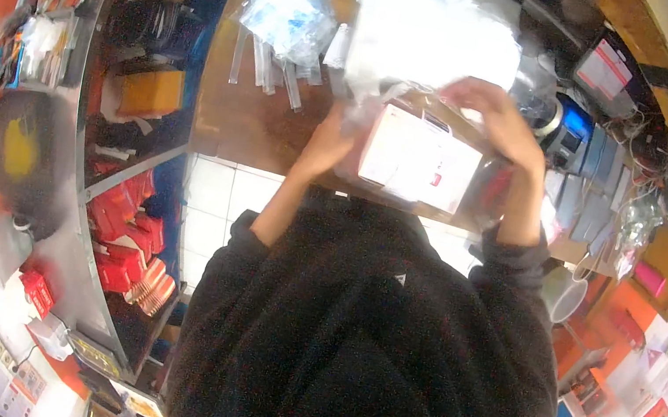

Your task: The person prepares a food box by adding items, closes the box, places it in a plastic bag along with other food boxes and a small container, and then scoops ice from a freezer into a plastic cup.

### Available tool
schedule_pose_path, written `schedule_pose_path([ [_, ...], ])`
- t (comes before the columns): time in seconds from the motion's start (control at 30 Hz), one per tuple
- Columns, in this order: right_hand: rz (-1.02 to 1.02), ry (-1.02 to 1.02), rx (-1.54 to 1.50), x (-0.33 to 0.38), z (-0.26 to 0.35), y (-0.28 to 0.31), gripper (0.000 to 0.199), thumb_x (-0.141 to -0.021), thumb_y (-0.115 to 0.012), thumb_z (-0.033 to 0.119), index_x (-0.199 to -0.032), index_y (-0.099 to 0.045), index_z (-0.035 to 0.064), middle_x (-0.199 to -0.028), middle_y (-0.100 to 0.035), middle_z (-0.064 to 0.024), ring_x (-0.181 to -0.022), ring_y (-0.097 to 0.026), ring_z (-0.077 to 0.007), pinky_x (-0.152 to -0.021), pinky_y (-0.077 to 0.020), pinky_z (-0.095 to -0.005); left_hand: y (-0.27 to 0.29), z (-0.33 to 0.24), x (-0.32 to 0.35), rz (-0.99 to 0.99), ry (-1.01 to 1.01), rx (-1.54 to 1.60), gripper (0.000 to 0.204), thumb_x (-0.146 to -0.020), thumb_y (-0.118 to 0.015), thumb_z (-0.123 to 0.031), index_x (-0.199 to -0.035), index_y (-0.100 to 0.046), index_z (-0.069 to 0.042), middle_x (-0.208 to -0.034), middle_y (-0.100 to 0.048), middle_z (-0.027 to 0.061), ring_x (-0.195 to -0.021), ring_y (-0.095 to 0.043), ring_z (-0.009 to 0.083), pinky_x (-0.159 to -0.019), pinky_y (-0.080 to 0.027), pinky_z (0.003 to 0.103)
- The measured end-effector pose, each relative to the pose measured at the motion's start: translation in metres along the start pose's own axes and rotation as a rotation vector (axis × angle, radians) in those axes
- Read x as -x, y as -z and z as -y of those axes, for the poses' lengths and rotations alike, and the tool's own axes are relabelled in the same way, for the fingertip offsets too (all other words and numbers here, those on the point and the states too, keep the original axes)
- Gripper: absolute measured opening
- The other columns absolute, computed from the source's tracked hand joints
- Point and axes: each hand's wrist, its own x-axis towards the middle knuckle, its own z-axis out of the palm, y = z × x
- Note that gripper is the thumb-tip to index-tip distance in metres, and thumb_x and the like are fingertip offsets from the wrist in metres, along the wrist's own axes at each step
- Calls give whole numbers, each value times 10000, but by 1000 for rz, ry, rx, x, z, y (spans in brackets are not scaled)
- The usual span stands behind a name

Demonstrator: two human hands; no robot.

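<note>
A box [419,159] with a white printed label lies tilted on the brown table in front of me, clear plastic around its left and lower edges. My left hand [329,143] grips its left side, the fingertips partly hidden by the plastic. Above the box's far right corner, my right hand [496,123] is raised with its fingers stretched to the left, somewhat blurred. Nothing shows between them. Just beyond both hands lies a big stack of white plastic bags [436,34], very bright in the light.
Clear zip bags [290,9] lie on the table [254,132] at the far left. To the right stand a card terminal [572,125] with a blue screen and a tape roll [549,120]. Shelves at the left hold red packages [115,206]. A white bin [562,293] stands right of me.
</note>
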Motion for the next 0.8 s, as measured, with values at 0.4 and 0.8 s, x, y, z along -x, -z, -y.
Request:
schedule_pose_path([
  [0.4, -636, -187, -221, 71, -220, -96, 392, -929, -428, 287, -984, -533, -87, -913, -584, -290, -867, -581, -398, -780, -447, -401, 13, 9, -31, 204, 143, 523, 298, -842, -554, -118, -1093, -553, 41, -955, -618, 106, -893, -519, 124, -786, -416, 273],
  [0.8, -619, -513, -86, 137, -202, -139, 547, -949, -359, 357, -1321, -312, -42, -1364, -340, -233, -1290, -309, -304, -1043, -247, -373, -7, -43, 49, -83, -17, -164, 360, -810, -581, -60, -1143, -458, 3, -1090, -539, 202, -1037, -523, 340, -896, -390, 395],
])
